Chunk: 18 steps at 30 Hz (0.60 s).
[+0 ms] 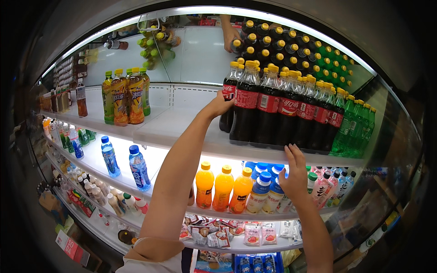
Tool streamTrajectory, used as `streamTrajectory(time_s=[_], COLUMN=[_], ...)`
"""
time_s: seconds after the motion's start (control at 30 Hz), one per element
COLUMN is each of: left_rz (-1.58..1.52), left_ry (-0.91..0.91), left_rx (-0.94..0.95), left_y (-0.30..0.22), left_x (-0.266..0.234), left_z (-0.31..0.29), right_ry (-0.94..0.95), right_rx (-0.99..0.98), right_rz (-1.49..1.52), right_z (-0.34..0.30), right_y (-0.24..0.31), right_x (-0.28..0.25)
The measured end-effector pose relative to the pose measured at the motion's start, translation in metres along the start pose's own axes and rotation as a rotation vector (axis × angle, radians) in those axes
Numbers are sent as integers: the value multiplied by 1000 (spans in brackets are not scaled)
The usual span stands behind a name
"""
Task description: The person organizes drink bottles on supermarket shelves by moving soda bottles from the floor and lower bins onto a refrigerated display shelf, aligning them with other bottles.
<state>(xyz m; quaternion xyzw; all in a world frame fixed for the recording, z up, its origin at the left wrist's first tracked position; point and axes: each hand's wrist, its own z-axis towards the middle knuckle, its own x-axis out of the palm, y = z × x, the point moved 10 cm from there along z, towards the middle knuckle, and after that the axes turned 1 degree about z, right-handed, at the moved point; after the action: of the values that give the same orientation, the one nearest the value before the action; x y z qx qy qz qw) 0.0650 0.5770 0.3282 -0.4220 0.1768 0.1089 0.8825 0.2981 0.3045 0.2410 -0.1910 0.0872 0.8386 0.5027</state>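
Observation:
On the upper shelf, a dense block of cola bottles (268, 102) with yellow caps and red labels stands upright. My left hand (220, 104) is closed around the side of a cola bottle (229, 84) at the left end of this block; its fingertips are hidden behind the bottle. My right hand (294, 175) is lower down, its fingers apart, with the fingertips against the front edge of the upper shelf (314, 157) beneath the cola. No item is in it. Green soda bottles (353, 125) stand right of the cola.
Left on the upper shelf are iced tea bottles (120, 98). The shelf below holds orange juice bottles (222, 189), blue-capped milk drink bottles (259, 191) and blue drink bottles (139, 168). Lower, packaged snacks (252, 234) lie in rows. A mirrored panel (191, 50) reflects the bottles above.

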Motion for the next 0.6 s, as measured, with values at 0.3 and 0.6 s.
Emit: streamTrajectory(time_s=[0.3,0.6], left_rz=[-288,-441], left_ry=[92,111], left_rx=[-118,-185], left_y=[-3,21], left_x=[31,39], left_z=[-18,-3], right_ry=[-26,-45], right_rx=[26,9], right_rz=[-2,3], right_z=[-6,-4], right_y=[-9,-9], right_x=[-4,-4])
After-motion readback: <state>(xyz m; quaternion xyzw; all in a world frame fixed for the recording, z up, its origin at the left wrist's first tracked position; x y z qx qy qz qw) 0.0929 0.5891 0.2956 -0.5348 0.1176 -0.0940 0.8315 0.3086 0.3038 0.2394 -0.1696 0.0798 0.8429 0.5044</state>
